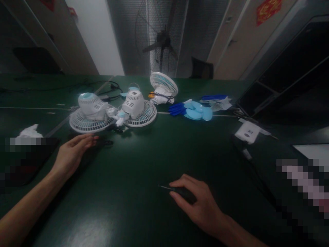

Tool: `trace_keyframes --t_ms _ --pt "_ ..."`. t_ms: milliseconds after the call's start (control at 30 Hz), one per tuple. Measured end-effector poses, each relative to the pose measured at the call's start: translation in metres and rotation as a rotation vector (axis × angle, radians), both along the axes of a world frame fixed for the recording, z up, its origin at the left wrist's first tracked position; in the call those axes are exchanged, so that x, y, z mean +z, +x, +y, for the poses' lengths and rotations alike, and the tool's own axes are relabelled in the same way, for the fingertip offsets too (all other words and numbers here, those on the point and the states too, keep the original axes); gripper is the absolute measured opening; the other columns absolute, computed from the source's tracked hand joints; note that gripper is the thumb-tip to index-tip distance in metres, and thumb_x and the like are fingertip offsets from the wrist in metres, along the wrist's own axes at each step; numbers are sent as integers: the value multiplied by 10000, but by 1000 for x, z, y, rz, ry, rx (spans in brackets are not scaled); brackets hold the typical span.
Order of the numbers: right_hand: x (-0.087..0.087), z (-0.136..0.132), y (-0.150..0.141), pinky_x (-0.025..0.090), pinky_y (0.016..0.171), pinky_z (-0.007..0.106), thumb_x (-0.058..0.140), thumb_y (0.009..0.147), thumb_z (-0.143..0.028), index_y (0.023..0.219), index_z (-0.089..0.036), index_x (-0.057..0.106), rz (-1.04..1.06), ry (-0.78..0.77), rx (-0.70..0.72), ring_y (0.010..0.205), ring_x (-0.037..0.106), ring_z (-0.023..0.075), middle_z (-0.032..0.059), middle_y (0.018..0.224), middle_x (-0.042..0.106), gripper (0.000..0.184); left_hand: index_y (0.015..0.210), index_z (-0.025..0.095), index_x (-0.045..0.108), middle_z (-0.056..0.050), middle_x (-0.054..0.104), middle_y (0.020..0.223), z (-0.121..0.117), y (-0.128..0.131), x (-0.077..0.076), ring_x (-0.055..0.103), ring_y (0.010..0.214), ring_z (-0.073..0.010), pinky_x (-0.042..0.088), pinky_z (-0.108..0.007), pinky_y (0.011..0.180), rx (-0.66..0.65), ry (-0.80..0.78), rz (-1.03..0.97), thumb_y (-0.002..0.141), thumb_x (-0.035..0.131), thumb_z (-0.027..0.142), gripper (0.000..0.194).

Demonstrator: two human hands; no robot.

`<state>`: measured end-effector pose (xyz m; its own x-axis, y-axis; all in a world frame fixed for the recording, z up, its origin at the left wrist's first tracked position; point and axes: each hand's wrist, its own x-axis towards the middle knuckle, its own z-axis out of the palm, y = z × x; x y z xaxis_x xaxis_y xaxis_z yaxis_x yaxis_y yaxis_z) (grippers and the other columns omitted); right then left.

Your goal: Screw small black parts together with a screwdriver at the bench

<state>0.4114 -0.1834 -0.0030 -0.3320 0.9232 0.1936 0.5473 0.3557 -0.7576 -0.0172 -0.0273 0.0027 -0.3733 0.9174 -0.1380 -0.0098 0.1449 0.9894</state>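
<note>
My right hand is closed around a screwdriver with a dark handle, its thin metal shaft pointing left over the green table. Farther left, my left hand has its fingers drawn together near the front of a white fan lying grille down. A dark looped item is right at the left fingertips; its kind and whether it is gripped are too dim to make out clearly. Beside that fan lies a second white fan, also grille down. Behind them a third fan rests tilted.
Light blue fan blades lie with dark blue blades and plastic-wrapped pieces. A white box-shaped device with a cable is at right. Crumpled white material is at left. A large standing fan is beyond the table.
</note>
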Motion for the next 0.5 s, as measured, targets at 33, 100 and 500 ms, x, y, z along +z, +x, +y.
trace_keyframes --t_ms 33,100,500 --pt "0 0 0 507 740 315 669 973 -206 1112 -237 700 -1 -4 5 834 718 185 18 935 736 145 1099 122 770 -97 775 1118 0 -1 -1 739 910 -127 611 -157 798 -1 -3 -1 840 792 182 267" --pt "0 1 1 507 738 313 670 974 -206 1118 -238 697 0 -8 12 835 719 184 21 942 737 149 1093 118 771 -96 779 1122 1 -2 -3 740 899 -121 610 -152 804 -8 -6 3 831 805 181 271" --pt "7 1 -1 507 705 308 651 977 -208 1097 -230 706 19 -11 8 800 712 181 21 911 729 133 1213 153 728 -102 782 1160 -4 -3 -1 752 967 -211 593 -264 889 -148 11 303 808 822 460 516"
